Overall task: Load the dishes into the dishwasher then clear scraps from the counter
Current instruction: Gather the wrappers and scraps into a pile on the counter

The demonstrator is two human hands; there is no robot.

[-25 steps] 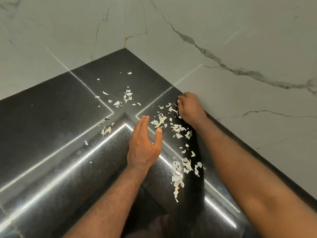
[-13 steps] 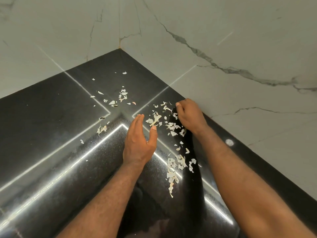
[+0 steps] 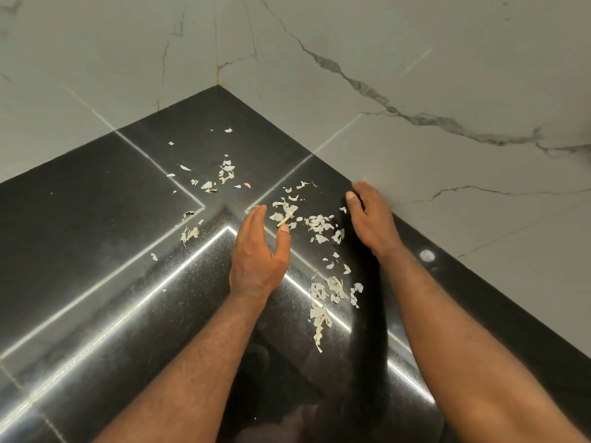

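Right now the scraps (image 3: 316, 223) are pale, papery flakes, cream-white and curled, strewn over the glossy black desk (image 3: 96, 219) close to its back corner, where two marbled walls (image 3: 447, 75) meet. The thickest patch lies between the two hands, with one stubby stalk-like bit (image 3: 284, 220) among the flakes. A second ragged strip trails toward the front edge, and smaller clusters sit nearer the back corner and off to the left. The left hand (image 3: 256, 257) stands on its edge, fingers straight and together, thumb apart, gripping nothing. The right hand (image 3: 371, 219) rests palm-down against the right-hand wall, fingers bent onto the desk; I cannot tell whether anything is under them.
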